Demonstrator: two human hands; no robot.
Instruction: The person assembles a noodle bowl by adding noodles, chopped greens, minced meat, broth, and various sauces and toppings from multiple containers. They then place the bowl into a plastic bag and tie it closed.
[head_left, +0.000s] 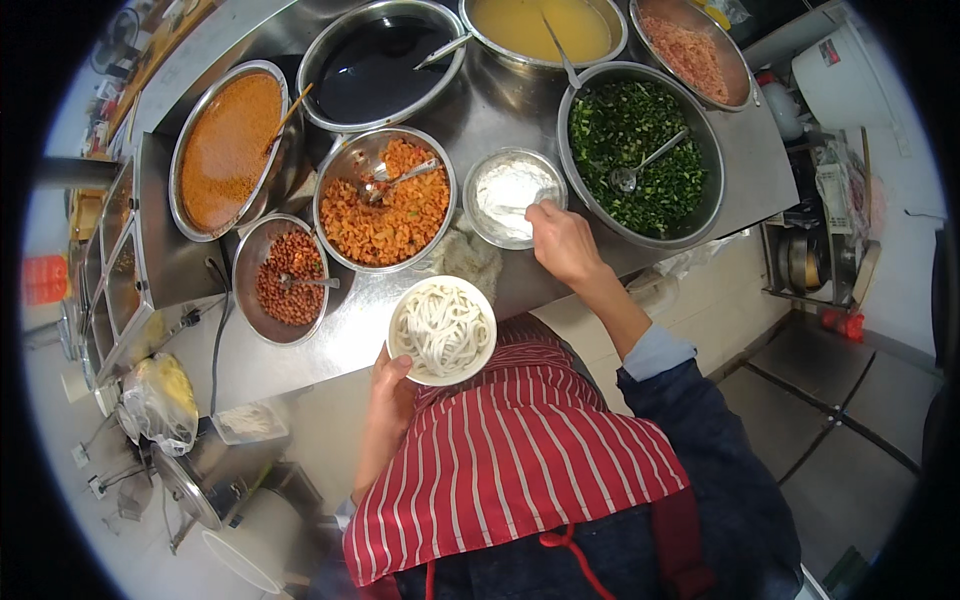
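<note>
My left hand grips the side of a white bowl filled with thick white noodles, its thumb on the rim. The bowl is held in front of the counter's near edge. My right hand is closed in a pinch on what looks like a small spoon, mostly hidden by the fingers and powder. That hand is over the near right rim of a small metal bowl of white powder. Beside it on the right stands a large metal bowl of chopped greens with a ladle.
Left of the powder are metal bowls of chopped orange vegetables and peanuts, both with spoons. Behind stand basins of orange sauce, dark liquid, yellow broth and minced pink food. A cloth lies at the counter's edge.
</note>
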